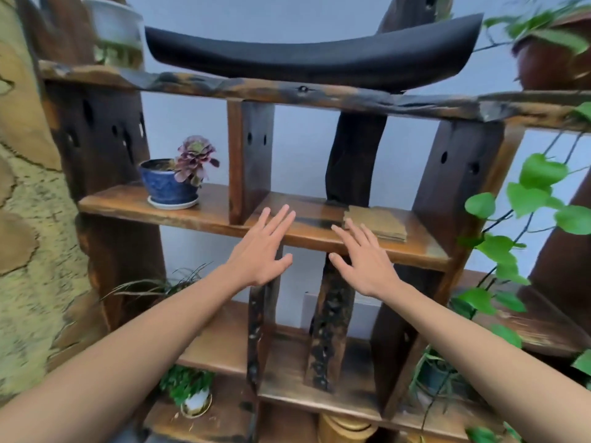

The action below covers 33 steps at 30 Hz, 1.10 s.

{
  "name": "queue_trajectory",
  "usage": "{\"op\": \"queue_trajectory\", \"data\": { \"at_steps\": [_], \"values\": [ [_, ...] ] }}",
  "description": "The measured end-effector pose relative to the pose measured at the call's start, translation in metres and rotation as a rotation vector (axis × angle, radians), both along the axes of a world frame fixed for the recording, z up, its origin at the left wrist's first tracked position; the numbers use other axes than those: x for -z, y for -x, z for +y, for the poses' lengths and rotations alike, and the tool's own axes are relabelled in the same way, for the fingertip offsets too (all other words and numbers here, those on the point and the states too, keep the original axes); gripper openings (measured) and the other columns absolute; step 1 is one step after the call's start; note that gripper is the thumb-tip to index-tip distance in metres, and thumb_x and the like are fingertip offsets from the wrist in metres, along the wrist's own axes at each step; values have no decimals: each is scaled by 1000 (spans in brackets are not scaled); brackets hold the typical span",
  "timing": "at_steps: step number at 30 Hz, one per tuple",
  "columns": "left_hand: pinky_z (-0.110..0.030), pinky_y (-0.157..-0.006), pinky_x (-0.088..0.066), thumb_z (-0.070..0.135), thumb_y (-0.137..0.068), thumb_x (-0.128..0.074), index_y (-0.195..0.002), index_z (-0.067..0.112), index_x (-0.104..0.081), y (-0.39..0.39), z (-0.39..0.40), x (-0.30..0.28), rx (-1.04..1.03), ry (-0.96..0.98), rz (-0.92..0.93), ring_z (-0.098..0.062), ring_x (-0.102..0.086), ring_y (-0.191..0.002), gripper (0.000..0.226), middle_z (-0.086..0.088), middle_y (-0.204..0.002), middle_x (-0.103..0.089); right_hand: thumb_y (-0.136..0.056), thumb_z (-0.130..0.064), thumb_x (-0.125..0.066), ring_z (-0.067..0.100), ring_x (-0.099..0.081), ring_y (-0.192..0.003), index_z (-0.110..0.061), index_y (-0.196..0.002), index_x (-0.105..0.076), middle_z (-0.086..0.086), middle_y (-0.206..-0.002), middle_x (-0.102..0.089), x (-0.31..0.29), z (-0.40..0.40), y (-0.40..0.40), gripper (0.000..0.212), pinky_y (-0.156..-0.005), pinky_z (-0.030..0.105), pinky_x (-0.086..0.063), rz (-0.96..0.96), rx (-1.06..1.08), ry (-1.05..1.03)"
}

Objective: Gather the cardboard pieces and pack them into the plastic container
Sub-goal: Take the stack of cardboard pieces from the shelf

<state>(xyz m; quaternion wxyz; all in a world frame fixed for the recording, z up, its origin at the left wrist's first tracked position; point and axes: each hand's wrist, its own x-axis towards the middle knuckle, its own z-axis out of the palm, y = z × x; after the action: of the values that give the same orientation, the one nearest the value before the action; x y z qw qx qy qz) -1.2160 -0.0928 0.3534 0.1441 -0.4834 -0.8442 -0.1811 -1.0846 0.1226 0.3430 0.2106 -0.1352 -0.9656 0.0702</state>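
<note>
A small stack of flat brown cardboard pieces (377, 221) lies on the middle wooden shelf (208, 219), to the right of a dark upright post. My right hand (361, 259) hovers open, fingers spread, with its fingertips just short of the stack's near left corner. My left hand (262, 247) is open too, fingers spread over the shelf's front edge, to the left of the stack. Neither hand holds anything. No plastic container is in view.
A blue pot with a purple succulent (174, 179) stands on the same shelf at the left. A black curved tray (313, 52) rests on the shelf above. Green vine leaves (527, 193) hang at the right. Small potted plants sit on the lower shelves.
</note>
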Motion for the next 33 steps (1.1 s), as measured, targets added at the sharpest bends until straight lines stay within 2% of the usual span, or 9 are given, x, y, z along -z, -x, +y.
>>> {"op": "queue_trajectory", "data": {
  "at_steps": [4,9,14,17,19,22,24,28,33],
  "values": [
    [-42,-127,-13,38,-96,-53,-163,16,-2,11,44,-14,37,87,39,-30,3,-158,87,-1,-172,1,-100,-50,-45,34,-20,-154,-32,-158,-29,9,-168,-25,-25,49,-2,63,-120,53,-27,51,126,91],
    [-36,-126,-14,32,-96,-56,-163,14,-4,25,95,-34,72,12,-261,-23,-12,-158,87,-6,-172,-4,-100,-45,-49,41,-45,-138,-19,-156,-30,21,-155,-41,-41,113,-1,64,-116,51,-38,137,377,450],
    [-38,-113,-37,38,-94,-55,-159,10,-26,41,144,-49,-40,-72,-526,-33,-42,-144,76,-14,-162,-37,-101,-48,-48,39,-39,-146,-8,-159,-27,18,-161,-39,-47,159,9,74,-118,42,-31,116,484,777],
    [-43,-115,-40,39,-94,-57,-158,11,-27,47,168,-53,-25,-106,-662,-33,-46,-140,77,-14,-161,-39,-100,-58,-45,36,-39,-146,-7,-159,-28,14,-164,-35,-42,170,23,80,-119,47,-31,69,480,930],
    [-43,-109,-47,41,-94,-59,-160,12,-21,51,180,-53,-15,-108,-801,-32,-49,-136,81,-13,-161,-37,-96,-64,-45,34,-42,-143,-11,-159,-31,11,-162,-37,-38,176,33,83,-116,48,-33,71,484,1012],
    [-33,-91,-53,40,-96,-58,-156,11,-28,57,198,-49,-30,-110,-1007,-27,-52,-125,73,-11,-151,-44,-94,-64,-47,30,-52,-126,-14,-155,-39,9,-151,-48,-32,183,42,80,-105,45,-39,84,483,1072],
    [-36,-94,-51,40,-97,-54,-147,8,-40,64,209,-46,-41,-131,-1060,-26,-56,-120,61,-11,-140,-54,-93,-61,-51,28,-54,-116,-12,-152,-42,9,-143,-53,-28,189,46,78,-103,43,-43,108,481,1094],
    [-43,-105,-48,43,-94,-51,-133,9,-51,67,228,-39,-131,-137,-1004,-27,-59,-112,52,-9,-123,-60,-91,-52,-59,30,-58,-117,-7,-148,-44,11,-138,-56,-25,195,51,74,-107,47,-46,122,484,1080],
    [-41,-94,-56,38,-90,-55,-116,14,-51,68,243,-41,-228,-244,-1028,-22,-59,-89,35,-3,-95,-56,-93,-39,-65,26,-60,-110,-8,-145,-46,9,-130,-60,-23,196,53,63,-98,42,-48,125,486,1069]
  ]
}}
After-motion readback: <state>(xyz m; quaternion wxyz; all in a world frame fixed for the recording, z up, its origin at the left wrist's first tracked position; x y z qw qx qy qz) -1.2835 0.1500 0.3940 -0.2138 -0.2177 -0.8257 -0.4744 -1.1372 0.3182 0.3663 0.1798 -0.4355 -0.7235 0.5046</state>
